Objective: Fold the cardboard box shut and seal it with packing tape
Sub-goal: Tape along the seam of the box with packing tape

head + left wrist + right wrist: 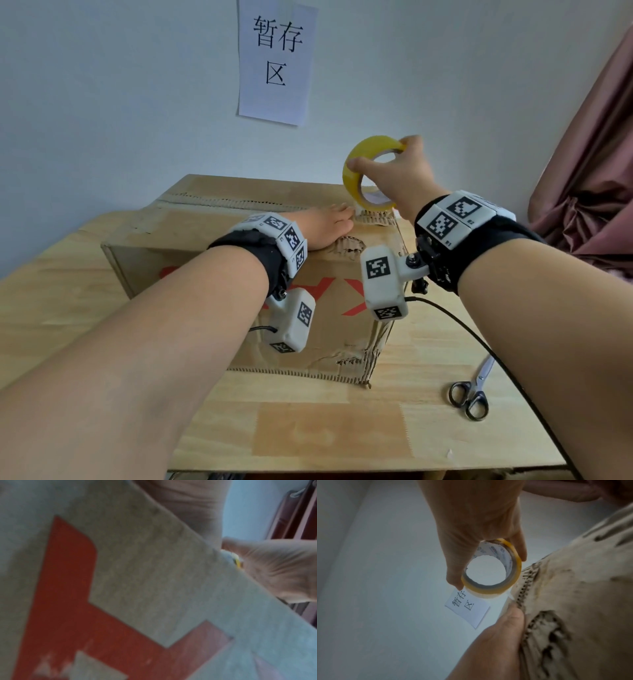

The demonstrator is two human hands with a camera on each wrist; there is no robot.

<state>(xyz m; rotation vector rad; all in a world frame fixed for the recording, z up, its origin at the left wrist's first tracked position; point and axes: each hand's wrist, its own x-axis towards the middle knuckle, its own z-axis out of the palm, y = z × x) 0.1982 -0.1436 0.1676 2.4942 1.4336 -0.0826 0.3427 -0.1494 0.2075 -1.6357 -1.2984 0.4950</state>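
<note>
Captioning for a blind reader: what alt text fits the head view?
A right hand holds a yellow tape roll above a closed cardboard box while the left hand presses flat on its top; scissors lie on the wooden table.

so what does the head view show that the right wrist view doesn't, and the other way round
Only the head view shows the scissors lying on the wooden table, the curtain, the red print on the box's front, and both wrist cameras.

Only the right wrist view shows the printed inside of the tape roll's core and a stretch of pulled-out tape running down to the box edge.

Both show the right hand gripping the roll, the left hand pressing on the cardboard box, and the paper sign on the wall.
</note>
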